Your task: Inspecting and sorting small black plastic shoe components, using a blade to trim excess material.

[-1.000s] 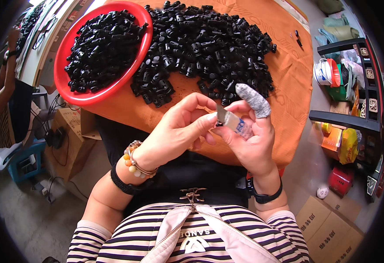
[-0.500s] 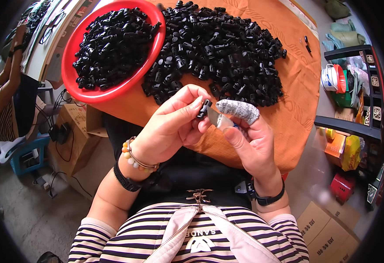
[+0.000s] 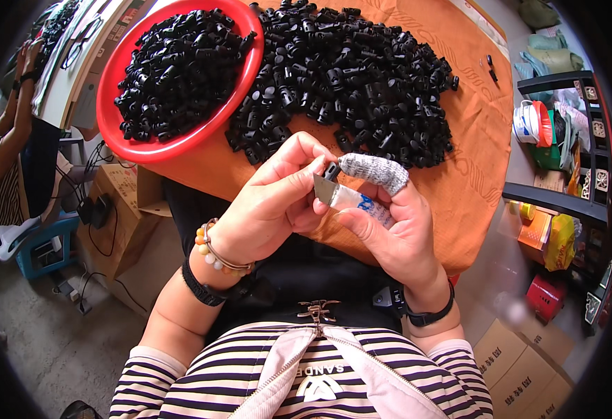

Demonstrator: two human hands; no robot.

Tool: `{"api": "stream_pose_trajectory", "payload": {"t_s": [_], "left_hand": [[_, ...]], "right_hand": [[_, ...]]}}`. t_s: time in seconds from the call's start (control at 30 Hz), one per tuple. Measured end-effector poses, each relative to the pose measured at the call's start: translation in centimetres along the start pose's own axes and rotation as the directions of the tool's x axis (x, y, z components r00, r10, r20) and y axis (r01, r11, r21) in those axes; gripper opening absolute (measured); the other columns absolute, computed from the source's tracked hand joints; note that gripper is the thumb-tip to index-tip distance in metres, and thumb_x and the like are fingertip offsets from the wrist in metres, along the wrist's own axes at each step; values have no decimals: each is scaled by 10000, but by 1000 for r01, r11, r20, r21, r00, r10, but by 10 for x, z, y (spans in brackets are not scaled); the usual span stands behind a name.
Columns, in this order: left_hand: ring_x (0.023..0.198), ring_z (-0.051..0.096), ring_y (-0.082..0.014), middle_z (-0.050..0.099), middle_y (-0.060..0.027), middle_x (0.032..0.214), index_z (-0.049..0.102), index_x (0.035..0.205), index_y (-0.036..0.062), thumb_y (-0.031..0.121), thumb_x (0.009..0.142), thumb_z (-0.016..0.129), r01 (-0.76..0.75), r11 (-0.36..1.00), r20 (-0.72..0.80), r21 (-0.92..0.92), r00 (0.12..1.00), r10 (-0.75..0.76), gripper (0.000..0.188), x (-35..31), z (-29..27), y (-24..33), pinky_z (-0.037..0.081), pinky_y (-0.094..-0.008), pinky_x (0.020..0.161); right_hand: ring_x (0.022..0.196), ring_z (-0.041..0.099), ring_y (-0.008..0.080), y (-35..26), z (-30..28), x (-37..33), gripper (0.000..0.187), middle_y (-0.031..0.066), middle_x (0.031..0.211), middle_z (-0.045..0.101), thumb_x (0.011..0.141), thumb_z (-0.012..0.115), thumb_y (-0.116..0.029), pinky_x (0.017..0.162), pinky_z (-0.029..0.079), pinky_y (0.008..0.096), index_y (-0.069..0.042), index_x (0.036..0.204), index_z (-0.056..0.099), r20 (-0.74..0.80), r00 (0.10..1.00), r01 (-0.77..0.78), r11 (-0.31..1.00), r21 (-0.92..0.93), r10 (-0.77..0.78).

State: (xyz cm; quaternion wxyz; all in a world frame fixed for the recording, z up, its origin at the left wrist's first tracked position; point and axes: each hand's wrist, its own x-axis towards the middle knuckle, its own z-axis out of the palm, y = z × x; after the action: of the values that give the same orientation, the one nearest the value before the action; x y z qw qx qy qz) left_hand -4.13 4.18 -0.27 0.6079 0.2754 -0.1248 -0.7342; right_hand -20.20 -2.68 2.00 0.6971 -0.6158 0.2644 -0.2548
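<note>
- Black plastic, a small clip part [image 3: 332, 170], sat pinched between the fingertips of the left hand [image 3: 271, 206], just nearer the person than the loose heap of black parts [image 3: 348, 77].
- From the head view, the left hand was closed on that part, thumb and forefinger curled around it, a bead bracelet [image 3: 215, 255] and a black band at its wrist.
- The right hand [image 3: 396, 223] was closed around a small blade [image 3: 341, 195] with a pale handle, its metal tip touching or just beside the clip part; I could not tell which.
- A grey knitted finger cot [image 3: 375, 172] covered the right forefinger, which lay across the top of the blade, next to the clip part.
- The heap lay on an orange cloth [image 3: 473, 160] over the surface, beyond both hands.
- A red round basin [image 3: 180, 143], filled with more black parts, stood touching the heap on its left side.
- Cardboard boxes [image 3: 522, 363] stood on the floor, well apart from the heap, on the right.
</note>
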Motion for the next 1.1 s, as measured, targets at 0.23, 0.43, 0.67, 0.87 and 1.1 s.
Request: {"api": "stream_pose_trajectory", "payload": {"t_s": [0.23, 0.43, 0.67, 0.87, 1.1], "left_hand": [[523, 321, -30, 486, -6, 708, 430, 1009, 117, 205, 943, 440, 15, 1000, 36, -9, 999, -15, 110, -1, -1, 0, 227, -172, 463], [525, 324, -31, 487, -4, 708, 428, 1004, 115, 203, 944, 445, 17, 999, 24, -37, 1000, -16, 108, 0, 4, 0, 229, -171, 461], [501, 316, -23, 481, 10, 700, 424, 984, 118, 206, 945, 447, -48, 996, -43, 78, 998, 51, 99, 0, 4, -1, 234, -170, 455], [508, 321, -21, 477, 9, 705, 424, 998, 116, 199, 947, 443, -59, 991, -121, 117, 990, 73, 99, 0, 8, -1, 239, -169, 451], [518, 311, -20, 478, 2, 734, 425, 1000, 114, 186, 948, 435, -81, 988, -16, 134, 996, 84, 90, -2, 3, -2, 236, -164, 449]], "right_hand": [[856, 578, 85, 4, -4, 0, 365, 97, 959, 613, 851, 583, -27, 749, 470, 205, 18, 1191, 456, 5, 1000, 8, 1000, 7, -8], [856, 575, 84, -3, 2, -2, 370, 89, 968, 610, 839, 602, -28, 753, 469, 208, 17, 1180, 467, -30, 1000, 10, 999, 52, -9], [816, 596, 84, 0, -1, -3, 373, 89, 891, 628, 840, 593, -25, 711, 491, 215, 18, 1184, 456, -2, 1000, 18, 998, -55, -18], [801, 595, 82, -5, 2, -2, 356, 91, 921, 626, 847, 586, -31, 703, 492, 212, 19, 1178, 463, -11, 1000, -7, 1000, 0, 7], [848, 584, 97, 2, -7, 0, 357, 82, 946, 619, 854, 586, -44, 750, 473, 215, 16, 1187, 472, 15, 997, 83, 986, -146, -81]]}}
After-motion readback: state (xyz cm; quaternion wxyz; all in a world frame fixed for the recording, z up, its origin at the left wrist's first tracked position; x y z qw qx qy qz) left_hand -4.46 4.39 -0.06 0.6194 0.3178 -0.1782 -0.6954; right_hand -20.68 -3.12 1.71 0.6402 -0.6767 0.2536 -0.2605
